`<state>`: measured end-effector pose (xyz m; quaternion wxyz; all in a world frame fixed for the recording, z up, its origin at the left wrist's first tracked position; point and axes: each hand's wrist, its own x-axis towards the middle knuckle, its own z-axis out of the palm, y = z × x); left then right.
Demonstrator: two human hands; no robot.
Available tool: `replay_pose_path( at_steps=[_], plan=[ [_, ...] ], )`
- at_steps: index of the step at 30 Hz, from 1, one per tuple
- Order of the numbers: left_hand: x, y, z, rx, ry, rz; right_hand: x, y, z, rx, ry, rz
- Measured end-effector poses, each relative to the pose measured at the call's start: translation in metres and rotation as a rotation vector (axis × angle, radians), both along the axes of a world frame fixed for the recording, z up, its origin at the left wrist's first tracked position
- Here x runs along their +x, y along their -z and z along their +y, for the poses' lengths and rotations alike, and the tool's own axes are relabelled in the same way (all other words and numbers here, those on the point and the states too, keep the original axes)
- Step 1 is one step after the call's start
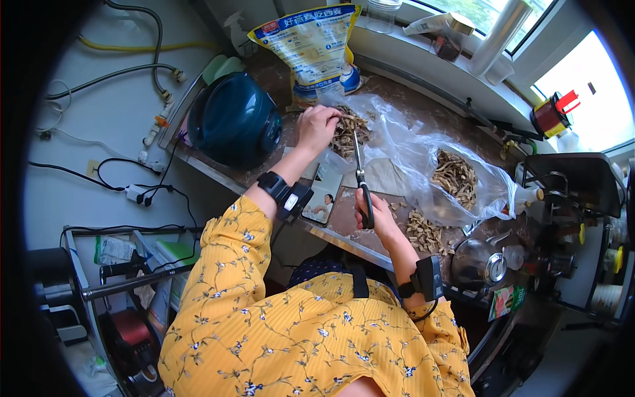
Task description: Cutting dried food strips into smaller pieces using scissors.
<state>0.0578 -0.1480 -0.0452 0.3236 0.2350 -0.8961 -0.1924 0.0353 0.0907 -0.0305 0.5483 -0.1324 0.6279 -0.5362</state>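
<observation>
My left hand (317, 128) pinches a thin dried root piece (353, 118) over a clear plastic bag (325, 161) of brown dried roots (347, 141). In my right hand (378, 213) is a pair of black-handled scissors (360, 173), their blades pointing up at that piece. Whether the blades touch it I cannot tell. To the right, a second plastic bag (488, 186) lies open around more dried roots (454, 178). A loose heap of short cut pieces (424, 233) rests on the countertop beside my right forearm.
A dark teal rice cooker (230, 119) stands at the left, with a tall oatmeal bag (317, 52) behind. A smartphone (320, 201) lies near the counter's front edge (347, 248). At the right are a glass teapot (478, 260) and a dark rack (570, 173). Cables hang along the left wall.
</observation>
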Motion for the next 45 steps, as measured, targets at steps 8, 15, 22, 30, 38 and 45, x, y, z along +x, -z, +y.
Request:
replay_pose_path(
  at_steps=[8,15,22,30,38,45],
  plan=[
    [0.037,-0.010,0.039,0.383,0.049,-0.129,0.000,0.001,-0.006,0.058,0.030,-0.025],
    [0.044,-0.014,0.046,0.472,0.065,-0.225,-0.003,-0.002,-0.011,0.109,0.053,-0.008],
    [0.033,-0.010,0.038,0.470,0.033,-0.229,-0.011,0.008,-0.021,0.164,0.071,0.098],
    [0.031,0.002,0.032,0.442,0.023,-0.189,-0.013,0.022,-0.026,0.197,0.045,0.220],
    [0.031,0.018,0.021,0.546,-0.005,-0.155,-0.012,0.023,-0.026,0.164,0.036,0.237],
    [0.031,0.018,0.020,1.026,-0.045,0.101,0.003,0.007,-0.019,0.037,-0.015,0.125]
  ],
)
